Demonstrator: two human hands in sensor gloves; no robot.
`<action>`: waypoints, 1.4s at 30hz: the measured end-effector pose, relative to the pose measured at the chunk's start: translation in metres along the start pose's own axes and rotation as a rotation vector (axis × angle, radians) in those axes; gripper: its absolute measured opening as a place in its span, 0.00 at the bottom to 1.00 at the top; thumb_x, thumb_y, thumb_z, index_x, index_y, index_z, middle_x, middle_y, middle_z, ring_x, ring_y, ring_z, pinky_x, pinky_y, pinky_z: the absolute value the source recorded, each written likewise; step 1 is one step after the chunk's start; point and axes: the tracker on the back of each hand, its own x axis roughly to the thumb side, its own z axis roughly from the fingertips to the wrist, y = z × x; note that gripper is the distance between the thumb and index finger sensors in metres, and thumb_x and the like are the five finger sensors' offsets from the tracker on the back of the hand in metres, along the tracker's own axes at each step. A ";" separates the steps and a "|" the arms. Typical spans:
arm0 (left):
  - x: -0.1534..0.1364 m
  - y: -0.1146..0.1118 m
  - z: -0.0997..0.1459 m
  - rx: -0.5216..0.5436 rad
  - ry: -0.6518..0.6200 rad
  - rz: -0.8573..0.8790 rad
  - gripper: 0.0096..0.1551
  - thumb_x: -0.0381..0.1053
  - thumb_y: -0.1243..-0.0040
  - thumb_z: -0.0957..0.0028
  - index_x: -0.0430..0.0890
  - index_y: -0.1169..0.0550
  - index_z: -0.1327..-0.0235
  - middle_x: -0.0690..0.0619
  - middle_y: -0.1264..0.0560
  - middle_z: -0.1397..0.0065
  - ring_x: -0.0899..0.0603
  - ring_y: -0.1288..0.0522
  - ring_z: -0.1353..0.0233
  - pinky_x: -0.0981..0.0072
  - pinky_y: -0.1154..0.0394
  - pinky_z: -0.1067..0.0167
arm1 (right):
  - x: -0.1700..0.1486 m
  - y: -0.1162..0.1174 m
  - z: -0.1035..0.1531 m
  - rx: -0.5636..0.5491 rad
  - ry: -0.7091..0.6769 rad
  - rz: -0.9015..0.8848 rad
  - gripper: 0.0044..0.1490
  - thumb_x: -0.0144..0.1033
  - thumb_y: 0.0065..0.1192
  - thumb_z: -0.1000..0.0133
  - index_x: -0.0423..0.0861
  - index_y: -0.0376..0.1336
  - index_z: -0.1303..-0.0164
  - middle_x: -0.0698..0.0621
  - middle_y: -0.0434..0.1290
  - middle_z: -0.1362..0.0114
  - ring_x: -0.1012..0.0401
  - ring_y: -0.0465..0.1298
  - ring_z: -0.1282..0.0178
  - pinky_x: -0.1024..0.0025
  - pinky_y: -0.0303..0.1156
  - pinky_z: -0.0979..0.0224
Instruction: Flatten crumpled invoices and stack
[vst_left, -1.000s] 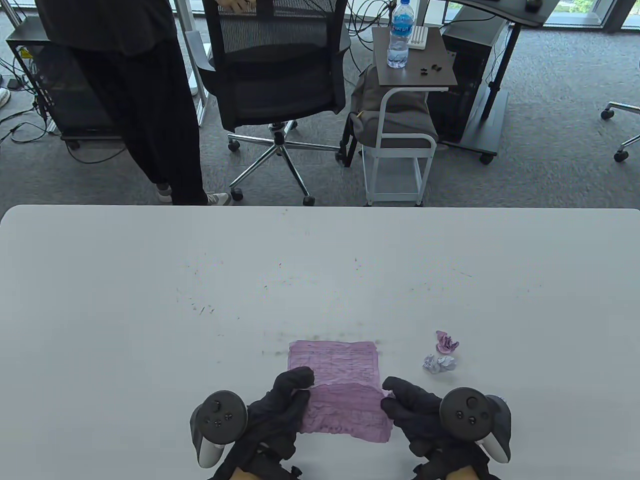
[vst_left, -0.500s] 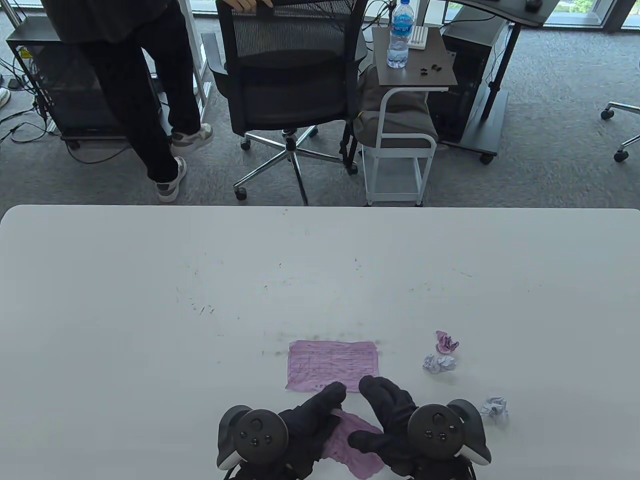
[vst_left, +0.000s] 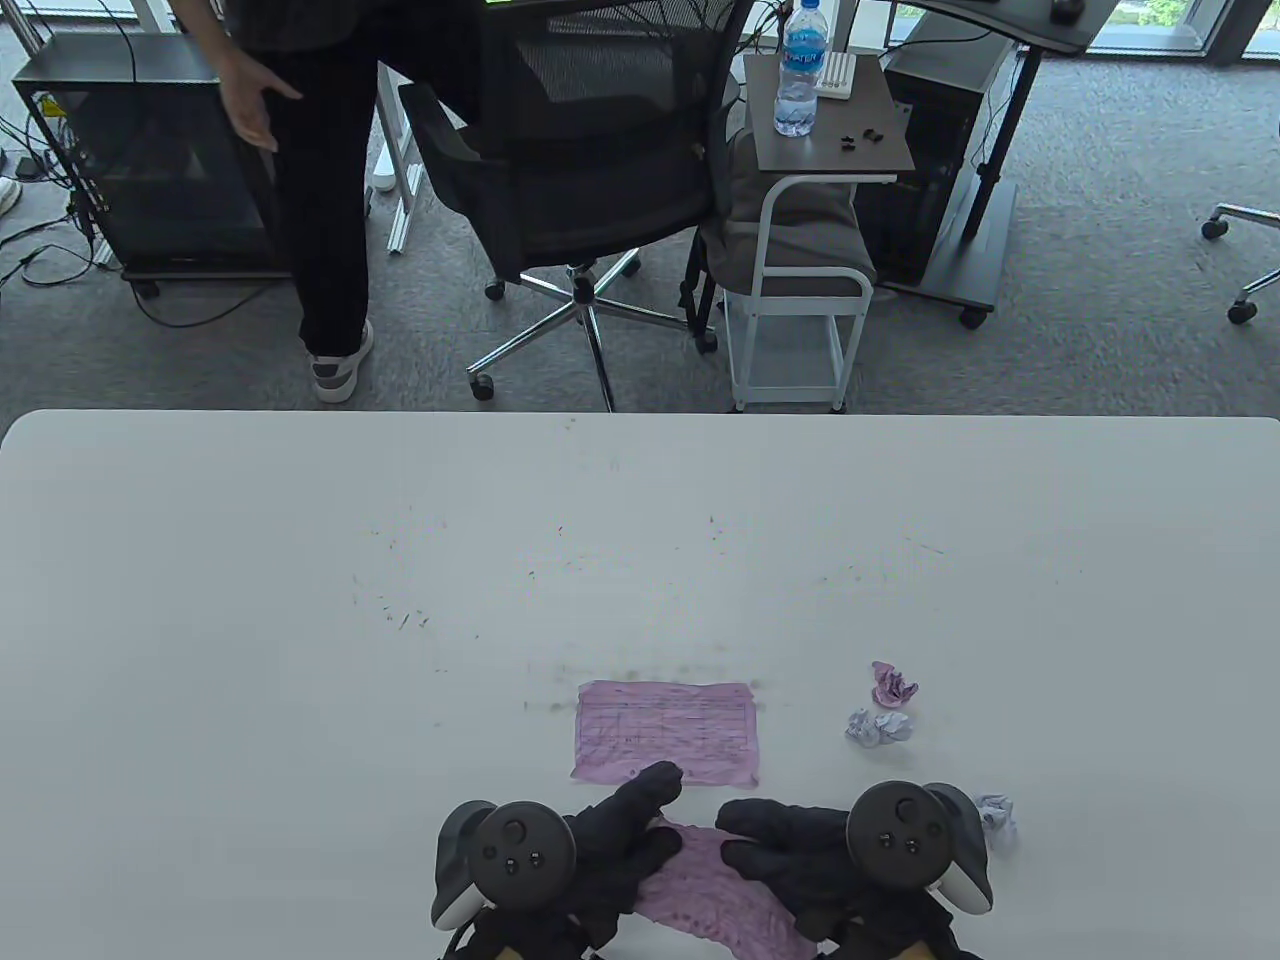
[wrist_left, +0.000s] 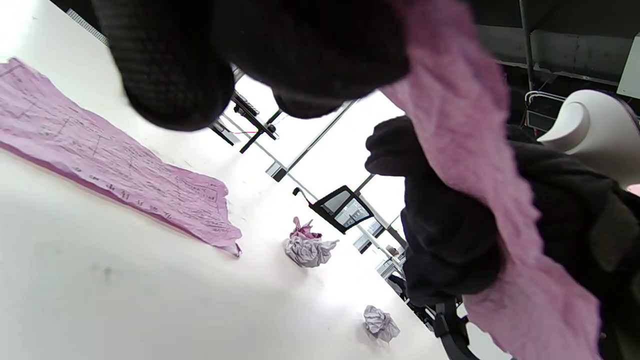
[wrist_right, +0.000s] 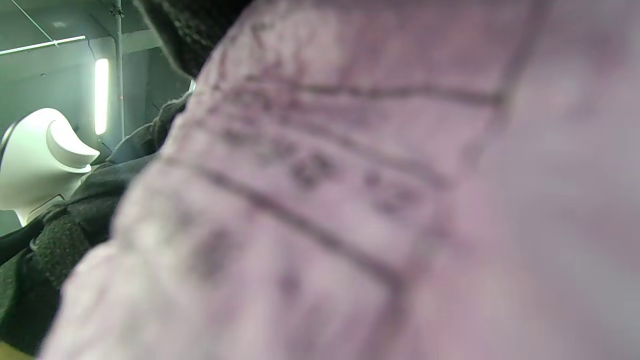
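I hold a wrinkled pink invoice (vst_left: 715, 885) between my left hand (vst_left: 610, 845) and right hand (vst_left: 790, 850), each gripping a side, at the near edge of the table (vst_left: 300, 600). In the left wrist view the sheet hangs off the surface, raised and not yet laid down. One flattened pink invoice (vst_left: 665, 730) lies flat just beyond my hands. Step in hand, by my judgement: smoothing the second sheet before stacking. The next move calls for carrying it forward and squaring its edges over the flat one. Three paper balls wait to the right: a pink ball (vst_left: 893, 685) touching a white ball (vst_left: 878, 727), and another white ball (vst_left: 997, 815) just beside my right hand. No containers are in view.
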 end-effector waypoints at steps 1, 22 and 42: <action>-0.001 0.000 0.000 0.007 0.007 0.014 0.33 0.47 0.39 0.40 0.39 0.35 0.24 0.45 0.22 0.45 0.53 0.17 0.73 0.55 0.16 0.55 | 0.000 0.000 0.000 -0.007 0.000 0.001 0.26 0.42 0.66 0.42 0.40 0.68 0.40 0.53 0.81 0.65 0.63 0.80 0.74 0.63 0.82 0.64; -0.015 -0.008 -0.002 -0.218 0.074 0.385 0.40 0.44 0.32 0.42 0.37 0.38 0.22 0.44 0.24 0.38 0.49 0.15 0.57 0.44 0.21 0.42 | 0.006 -0.011 0.008 -0.210 -0.007 0.111 0.25 0.46 0.65 0.42 0.41 0.70 0.45 0.56 0.80 0.70 0.65 0.79 0.78 0.65 0.82 0.67; -0.010 0.002 0.001 -0.176 0.106 0.082 0.39 0.58 0.32 0.44 0.38 0.28 0.25 0.37 0.29 0.29 0.34 0.20 0.40 0.37 0.25 0.43 | 0.011 0.022 -0.004 -0.027 -0.027 0.287 0.24 0.47 0.66 0.44 0.43 0.71 0.46 0.56 0.80 0.70 0.64 0.79 0.78 0.64 0.82 0.67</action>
